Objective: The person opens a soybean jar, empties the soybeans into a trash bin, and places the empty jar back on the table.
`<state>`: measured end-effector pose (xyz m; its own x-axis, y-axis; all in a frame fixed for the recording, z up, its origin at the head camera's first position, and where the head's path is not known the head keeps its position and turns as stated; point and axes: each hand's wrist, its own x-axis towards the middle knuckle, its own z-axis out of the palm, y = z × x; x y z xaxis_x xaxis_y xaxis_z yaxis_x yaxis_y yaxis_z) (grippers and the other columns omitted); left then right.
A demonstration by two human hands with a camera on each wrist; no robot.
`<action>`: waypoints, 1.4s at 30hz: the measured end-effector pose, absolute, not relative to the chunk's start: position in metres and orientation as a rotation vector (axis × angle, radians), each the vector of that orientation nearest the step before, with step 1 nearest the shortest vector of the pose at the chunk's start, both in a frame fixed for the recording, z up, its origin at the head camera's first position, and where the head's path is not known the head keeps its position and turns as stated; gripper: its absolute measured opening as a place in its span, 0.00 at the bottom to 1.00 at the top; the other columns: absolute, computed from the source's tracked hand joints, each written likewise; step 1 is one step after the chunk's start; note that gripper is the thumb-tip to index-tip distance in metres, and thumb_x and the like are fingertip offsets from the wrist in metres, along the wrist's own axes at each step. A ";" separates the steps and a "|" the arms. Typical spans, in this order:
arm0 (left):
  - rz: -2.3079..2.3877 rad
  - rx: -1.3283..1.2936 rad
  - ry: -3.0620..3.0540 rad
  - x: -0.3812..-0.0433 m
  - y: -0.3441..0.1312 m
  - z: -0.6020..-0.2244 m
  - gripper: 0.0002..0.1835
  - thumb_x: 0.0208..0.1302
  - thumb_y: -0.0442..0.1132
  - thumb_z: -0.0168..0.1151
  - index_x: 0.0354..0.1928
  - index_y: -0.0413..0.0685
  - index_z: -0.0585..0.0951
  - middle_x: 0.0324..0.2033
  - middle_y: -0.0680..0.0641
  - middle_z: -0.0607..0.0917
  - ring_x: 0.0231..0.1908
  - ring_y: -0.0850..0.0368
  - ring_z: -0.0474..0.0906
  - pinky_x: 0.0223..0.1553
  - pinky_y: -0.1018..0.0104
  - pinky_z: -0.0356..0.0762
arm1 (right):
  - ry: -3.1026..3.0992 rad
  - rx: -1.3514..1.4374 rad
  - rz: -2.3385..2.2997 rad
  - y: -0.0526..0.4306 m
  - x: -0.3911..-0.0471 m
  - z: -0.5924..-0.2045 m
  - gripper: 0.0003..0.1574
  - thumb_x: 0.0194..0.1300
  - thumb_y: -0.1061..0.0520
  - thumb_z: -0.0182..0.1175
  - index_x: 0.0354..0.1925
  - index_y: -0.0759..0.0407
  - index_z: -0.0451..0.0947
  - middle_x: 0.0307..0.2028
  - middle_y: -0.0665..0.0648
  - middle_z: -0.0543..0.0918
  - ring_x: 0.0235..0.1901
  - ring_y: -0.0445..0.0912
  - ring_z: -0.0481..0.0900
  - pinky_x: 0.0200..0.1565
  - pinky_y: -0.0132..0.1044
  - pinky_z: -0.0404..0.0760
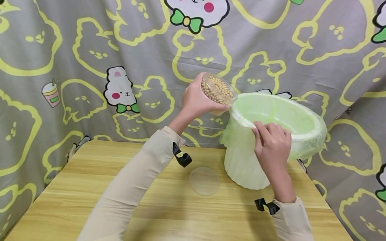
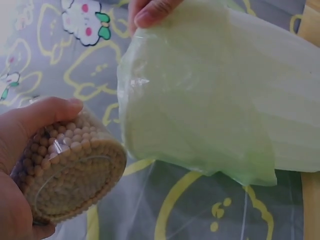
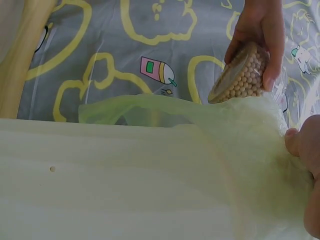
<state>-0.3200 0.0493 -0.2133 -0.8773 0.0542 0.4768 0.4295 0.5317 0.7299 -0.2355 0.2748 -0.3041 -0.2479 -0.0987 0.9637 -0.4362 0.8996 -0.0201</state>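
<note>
Two hands are busy before me: the left hand [image 1: 195,100], fingers curved, holds a clear jar [image 1: 218,92] of pale round beans [image 3: 249,75], tilted, just beside the upper edge of the white bin [image 1: 244,168]; whether they touch, I cannot surely say. The right hand [image 1: 272,143] grips this edge over the green bag [image 1: 305,146]. Below, a clear disc [image 1: 204,181] lies on the wooden table [image 1: 109,189].

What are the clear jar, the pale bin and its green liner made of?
Jar: clear and glossy, plastic or possibly glass; its round beige contents show through under bright highlights.
Bin: likely moulded plastic, smooth, judging by its even, ridged wall.
Liner: apparently thin plastic film, slightly shiny; it's translucent and wrinkles loosely over the bin.
</note>
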 end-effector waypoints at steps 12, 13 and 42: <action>-1.026 -0.381 -2.396 -0.324 0.067 -0.211 0.68 0.26 0.59 0.88 0.76 0.57 0.62 0.67 0.47 0.75 0.64 0.49 0.73 0.61 0.52 0.78 | -1.832 0.393 0.325 0.273 -0.237 -0.305 0.09 0.68 0.59 0.64 0.42 0.63 0.86 0.27 0.65 0.81 0.29 0.61 0.72 0.41 0.57 0.69; -1.008 -0.388 -2.397 -0.325 0.068 -0.211 0.68 0.26 0.59 0.88 0.76 0.57 0.63 0.67 0.47 0.75 0.64 0.49 0.73 0.61 0.52 0.78 | -1.835 0.393 0.325 0.272 -0.237 -0.305 0.09 0.68 0.59 0.64 0.42 0.63 0.86 0.27 0.65 0.81 0.29 0.61 0.72 0.41 0.57 0.69; -0.797 -0.504 -2.516 -0.323 0.081 -0.193 0.69 0.33 0.56 0.88 0.79 0.57 0.57 0.73 0.47 0.67 0.72 0.51 0.64 0.68 0.56 0.72 | -1.833 0.387 0.367 0.272 -0.235 -0.303 0.08 0.68 0.60 0.64 0.41 0.63 0.86 0.27 0.64 0.81 0.29 0.60 0.72 0.42 0.57 0.68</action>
<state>-0.3233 0.0809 -0.1930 -0.8313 0.2034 0.5172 0.4641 0.7662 0.4445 -0.2355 0.2724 -0.3029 -0.2774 -0.0776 0.9576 -0.4404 0.8961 -0.0549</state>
